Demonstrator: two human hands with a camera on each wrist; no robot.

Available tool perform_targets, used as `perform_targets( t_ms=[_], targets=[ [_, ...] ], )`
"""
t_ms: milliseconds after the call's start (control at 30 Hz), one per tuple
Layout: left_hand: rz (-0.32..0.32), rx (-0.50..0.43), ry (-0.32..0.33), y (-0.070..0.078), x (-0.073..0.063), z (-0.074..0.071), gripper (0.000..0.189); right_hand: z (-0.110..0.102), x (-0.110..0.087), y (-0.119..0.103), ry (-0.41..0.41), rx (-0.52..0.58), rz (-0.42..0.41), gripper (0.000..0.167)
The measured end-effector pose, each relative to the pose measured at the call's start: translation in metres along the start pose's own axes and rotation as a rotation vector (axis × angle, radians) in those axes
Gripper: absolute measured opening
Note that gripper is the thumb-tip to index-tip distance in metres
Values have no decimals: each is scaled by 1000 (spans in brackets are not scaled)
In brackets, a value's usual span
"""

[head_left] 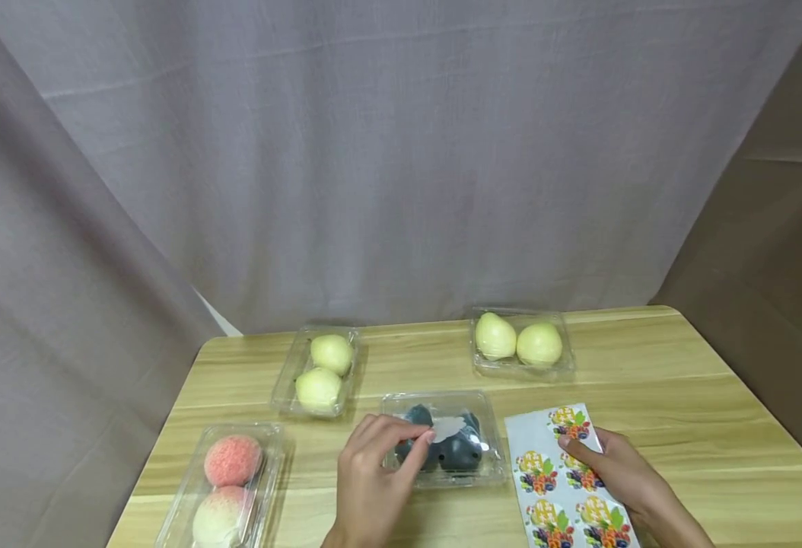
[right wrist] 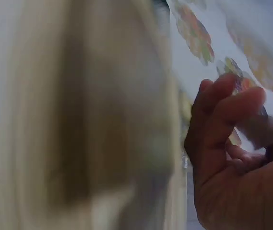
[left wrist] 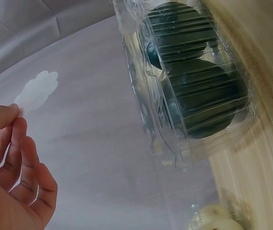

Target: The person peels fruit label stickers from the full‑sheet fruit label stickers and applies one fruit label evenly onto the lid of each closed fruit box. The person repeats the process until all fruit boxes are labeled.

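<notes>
Between thumb and index finger, my left hand (head_left: 378, 472) pinches a peeled sticker (left wrist: 38, 91), its white back showing in the left wrist view. It is held above a lidded clear plastic box (head_left: 488, 438) with dark round fruits (head_left: 461, 450) inside. In the left wrist view the sticker is apart from the box. My right hand (head_left: 630, 476) grips a sheet of fruit-print stickers (head_left: 545, 476) by its right edge, thumb on top. Part of the sheet's upper left is bare white. The right wrist view is partly blurred.
Two clear boxes of pale yellow-green pears stand at the back, one left (head_left: 319, 390) and one right (head_left: 539, 344). A clear box (head_left: 185, 476) of two peach-like fruits lies at the front left. Grey cloth (head_left: 401, 167) hangs behind the wooden table (head_left: 702, 426).
</notes>
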State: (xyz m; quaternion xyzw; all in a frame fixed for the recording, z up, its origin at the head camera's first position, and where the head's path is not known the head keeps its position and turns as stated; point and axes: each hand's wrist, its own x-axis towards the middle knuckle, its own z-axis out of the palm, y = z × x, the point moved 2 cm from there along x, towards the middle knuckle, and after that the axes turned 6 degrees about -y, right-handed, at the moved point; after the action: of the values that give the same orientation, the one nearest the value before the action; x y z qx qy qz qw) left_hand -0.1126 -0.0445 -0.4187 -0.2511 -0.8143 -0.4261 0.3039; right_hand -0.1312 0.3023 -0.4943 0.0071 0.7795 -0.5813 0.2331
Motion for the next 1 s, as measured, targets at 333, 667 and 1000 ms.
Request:
perform_targets(
  t_ms=[333, 667, 1000],
  targets=[
    [144, 31, 49, 1, 1, 4, 9, 13, 7, -6, 221, -715, 108, 57],
    [503, 222, 169, 4, 6, 6, 23, 44, -19, -60, 383, -667, -74, 40],
    [1000, 367, 236, 15, 19, -2, 27, 110, -39, -109, 306, -138, -329, 18]
  ],
)
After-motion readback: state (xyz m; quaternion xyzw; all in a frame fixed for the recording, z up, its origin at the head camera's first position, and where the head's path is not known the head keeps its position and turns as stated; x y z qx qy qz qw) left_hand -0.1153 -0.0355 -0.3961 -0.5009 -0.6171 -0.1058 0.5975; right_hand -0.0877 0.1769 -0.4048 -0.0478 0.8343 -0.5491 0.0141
